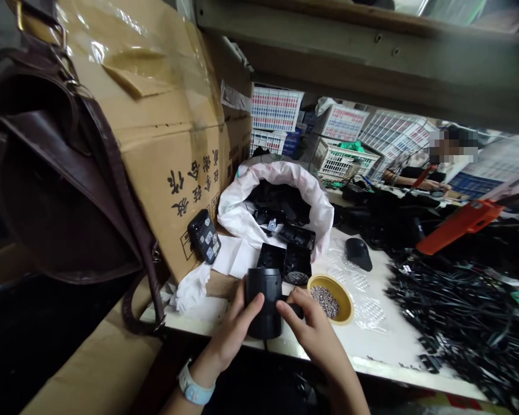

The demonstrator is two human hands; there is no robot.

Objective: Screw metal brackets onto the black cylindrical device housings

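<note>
My left hand (pixel 234 329) wraps round the side of a black cylindrical plastic housing (pixel 264 300) that stands at the near edge of the white table (pixel 372 340). My right hand (pixel 308 323) is closed against the housing's right side, pinching a small dark part I cannot make out. Just right of my hands sits a yellow dish (pixel 343 297) holding several small metal screws. Behind the housing lie black square plastic parts (pixel 285 260).
A white bag (pixel 315 202) of black parts stands behind. A taped cardboard box (pixel 155 127) and a brown leather bag (pixel 56 173) fill the left. Black cables (pixel 458 311) are heaped on the right, near an orange tool (pixel 458 226). Another person sits far right among white crates (pixel 341 155).
</note>
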